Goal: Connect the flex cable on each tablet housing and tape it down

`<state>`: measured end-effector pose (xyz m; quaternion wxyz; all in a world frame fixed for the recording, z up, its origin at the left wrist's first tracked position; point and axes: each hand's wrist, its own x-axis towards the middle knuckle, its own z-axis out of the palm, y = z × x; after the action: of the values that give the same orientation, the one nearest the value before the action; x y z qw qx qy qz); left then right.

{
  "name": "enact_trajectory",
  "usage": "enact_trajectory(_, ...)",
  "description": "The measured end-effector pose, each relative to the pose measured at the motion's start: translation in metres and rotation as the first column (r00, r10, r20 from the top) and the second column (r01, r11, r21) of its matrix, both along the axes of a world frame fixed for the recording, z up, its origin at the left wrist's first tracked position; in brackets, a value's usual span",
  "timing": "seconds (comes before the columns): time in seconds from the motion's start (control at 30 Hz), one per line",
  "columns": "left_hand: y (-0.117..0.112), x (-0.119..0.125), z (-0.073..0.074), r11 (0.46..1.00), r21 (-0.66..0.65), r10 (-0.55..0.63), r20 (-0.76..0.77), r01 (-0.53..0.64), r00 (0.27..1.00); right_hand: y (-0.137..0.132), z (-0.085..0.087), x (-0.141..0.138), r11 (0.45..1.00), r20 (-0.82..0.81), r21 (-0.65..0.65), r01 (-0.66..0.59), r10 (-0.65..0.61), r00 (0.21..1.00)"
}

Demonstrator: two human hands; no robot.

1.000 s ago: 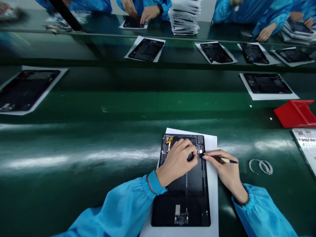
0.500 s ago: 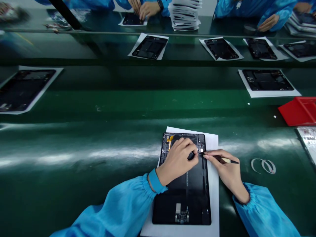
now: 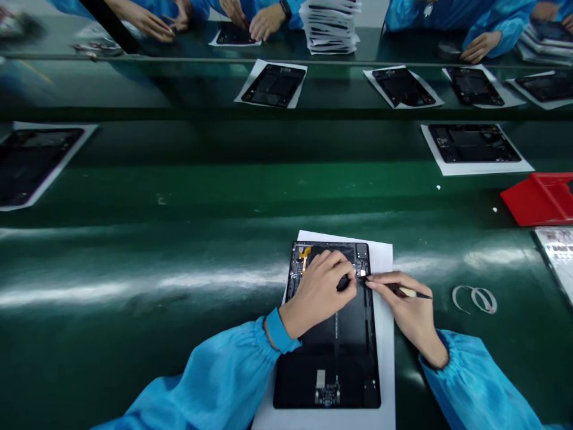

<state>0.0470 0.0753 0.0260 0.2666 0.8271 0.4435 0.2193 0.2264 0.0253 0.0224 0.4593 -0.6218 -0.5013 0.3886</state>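
Observation:
An opened black tablet (image 3: 333, 352) lies on a white sheet (image 3: 385, 334) on the green belt in front of me. My left hand (image 3: 319, 292) rests curled on its upper part, fingers pressed down beside a small white part near the top right corner. My right hand (image 3: 405, 307) pinches a thin stick tool (image 3: 414, 293), whose tip touches the tablet at that same spot. An orange flex strip (image 3: 305, 255) shows by my left fingers.
More opened tablets on white sheets lie on the belt at the left (image 3: 31, 161), the right (image 3: 474, 143) and the far lane (image 3: 273, 85). A red tray (image 3: 537, 200), a coiled white strip (image 3: 477, 298), a paper stack (image 3: 330, 27) and co-workers' hands (image 3: 264, 21) lie beyond.
The tablets on the belt have drifted to the left. My hands have stayed on the same corner of my tablet.

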Motion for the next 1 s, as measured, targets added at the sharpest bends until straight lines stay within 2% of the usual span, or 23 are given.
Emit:
enact_trajectory(0.13, 0.0002, 0.0000, 0.0005, 1.000, 0.001, -0.001, -0.009, 0.001, 1.000, 0.0007, 0.0021, -0.0005, 1.000, 0.013, 0.005, 0.008, -0.008, 1.000)
enact_trajectory(0.4, 0.0000, -0.0009, 0.0000, 1.000, 0.004, 0.003, 0.000, -0.003, 1.000, -0.0004, 0.0018, 0.0009, 0.997, 0.045, 0.041, -0.069, 0.067, 0.997)
enact_trajectory(0.6, -0.0006, -0.0019, -0.0019, 0.999, -0.045, 0.006, 0.003, -0.006, 1.000, 0.0000, 0.0034, 0.0018, 1.000, 0.001, 0.007, 0.010, -0.010, 1.000)
enact_trajectory(0.9, 0.0008, -0.0019, 0.0004, 0.995, -0.101, 0.012, 0.063, -0.006, 0.998, -0.0030, 0.0023, 0.0039, 1.000, 0.014, 0.003, 0.020, -0.020, 1.000)
enact_trajectory(1.0, 0.0021, 0.0004, -0.0005, 0.992, -0.121, 0.030, 0.069, -0.021, 0.997, -0.0008, 0.0042, 0.0047, 0.998, 0.006, 0.008, 0.066, -0.066, 0.998)
